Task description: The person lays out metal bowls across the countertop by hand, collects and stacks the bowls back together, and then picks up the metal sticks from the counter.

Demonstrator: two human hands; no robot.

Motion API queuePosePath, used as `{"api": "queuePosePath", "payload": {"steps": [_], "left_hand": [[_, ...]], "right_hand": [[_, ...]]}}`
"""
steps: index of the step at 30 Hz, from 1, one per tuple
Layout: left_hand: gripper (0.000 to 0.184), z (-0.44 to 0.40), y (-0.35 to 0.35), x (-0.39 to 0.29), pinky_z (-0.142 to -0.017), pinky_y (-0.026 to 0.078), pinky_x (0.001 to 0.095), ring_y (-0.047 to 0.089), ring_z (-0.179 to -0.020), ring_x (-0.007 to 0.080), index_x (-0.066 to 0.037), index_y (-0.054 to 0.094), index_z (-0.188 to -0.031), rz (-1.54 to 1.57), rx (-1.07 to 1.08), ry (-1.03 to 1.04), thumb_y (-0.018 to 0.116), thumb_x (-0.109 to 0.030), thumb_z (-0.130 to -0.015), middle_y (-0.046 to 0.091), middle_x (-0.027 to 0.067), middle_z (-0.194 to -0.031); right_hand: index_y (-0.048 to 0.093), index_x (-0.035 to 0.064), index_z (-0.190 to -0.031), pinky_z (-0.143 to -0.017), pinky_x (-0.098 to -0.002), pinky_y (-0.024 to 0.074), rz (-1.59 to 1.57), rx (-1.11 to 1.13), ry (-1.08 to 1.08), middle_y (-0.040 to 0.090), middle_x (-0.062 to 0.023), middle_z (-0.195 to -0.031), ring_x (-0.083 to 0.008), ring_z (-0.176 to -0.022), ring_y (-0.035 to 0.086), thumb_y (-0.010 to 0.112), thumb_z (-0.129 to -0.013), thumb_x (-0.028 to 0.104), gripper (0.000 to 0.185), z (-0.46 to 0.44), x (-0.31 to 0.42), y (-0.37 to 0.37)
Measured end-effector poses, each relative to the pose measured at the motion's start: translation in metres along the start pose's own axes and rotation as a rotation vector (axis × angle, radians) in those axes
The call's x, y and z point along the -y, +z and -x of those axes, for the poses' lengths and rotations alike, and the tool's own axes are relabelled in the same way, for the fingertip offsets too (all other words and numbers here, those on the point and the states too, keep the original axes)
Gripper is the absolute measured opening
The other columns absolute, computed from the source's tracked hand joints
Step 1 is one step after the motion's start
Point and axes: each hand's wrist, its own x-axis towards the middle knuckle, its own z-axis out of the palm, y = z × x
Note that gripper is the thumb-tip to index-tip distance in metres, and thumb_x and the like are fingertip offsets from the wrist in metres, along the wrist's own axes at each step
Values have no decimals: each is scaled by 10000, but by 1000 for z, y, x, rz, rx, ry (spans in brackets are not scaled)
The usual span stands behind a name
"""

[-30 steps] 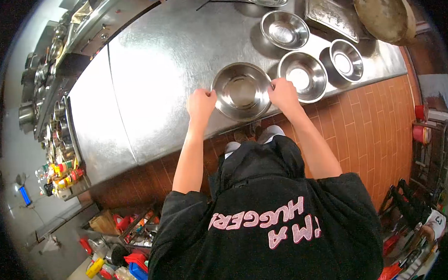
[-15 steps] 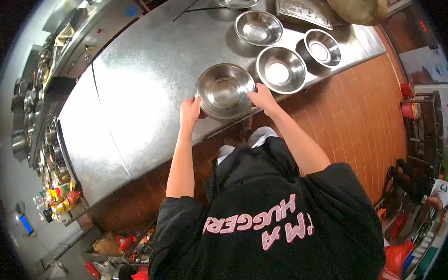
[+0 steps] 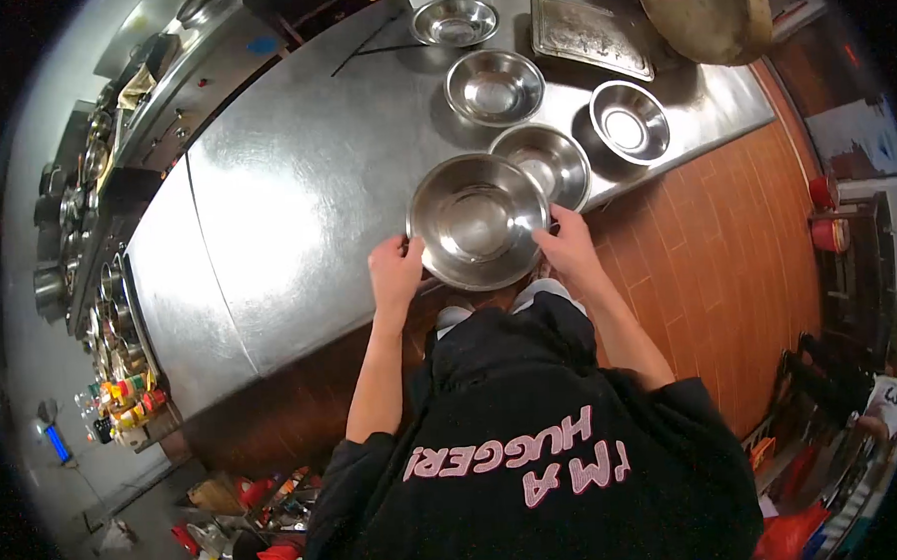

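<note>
A shiny steel bowl point(image 3: 476, 224) is held between my two hands at the front edge of the steel table point(image 3: 292, 137). My left hand point(image 3: 396, 272) grips its left rim, thumb on top. On the right rim my right hand point(image 3: 569, 243) is closed the same way. The held bowl overlaps part of a second steel bowl point(image 3: 553, 160) behind it. Farther back stand another bowl point(image 3: 495, 88) and a smaller-looking one point(image 3: 454, 22). One more bowl point(image 3: 627, 122) sits to the right, near the table's edge.
A scuffed metal tray point(image 3: 588, 39) and a large round brown board point(image 3: 702, 14) lie at the back right. Pots and bottles point(image 3: 134, 404) line the left side. Brown tiles point(image 3: 708, 259) cover the floor at right, with a red container point(image 3: 829, 235) beyond.
The held bowl has come nearer to me and slightly right, both hands moving with it. It looks larger and now covers part of the bowl behind it. The view has shifted a little.
</note>
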Motion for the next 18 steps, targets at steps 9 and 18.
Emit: {"api": "queuePosePath", "payload": {"steps": [9, 18], "left_hand": [[361, -48, 103, -63, -631, 460, 435, 599, -633, 381, 53, 605, -671, -94, 120, -104, 547, -293, -756, 590, 231, -641], [427, -59, 140, -52, -702, 465, 470, 600, -733, 435, 74, 607, -670, -206, 110, -273, 548, -337, -769, 598, 283, -703]], "right_hand": [[605, -6, -992, -717, -352, 462, 1, -80, -67, 638, -187, -842, -293, -748, 607, 557, -709, 171, 337, -63, -39, -83], [600, 13, -1001, -739, -403, 462, 127, 84, 1, 633, -209, -852, -371, -809, 598, 557, -715, 187, 338, -98, -50, -99]]}}
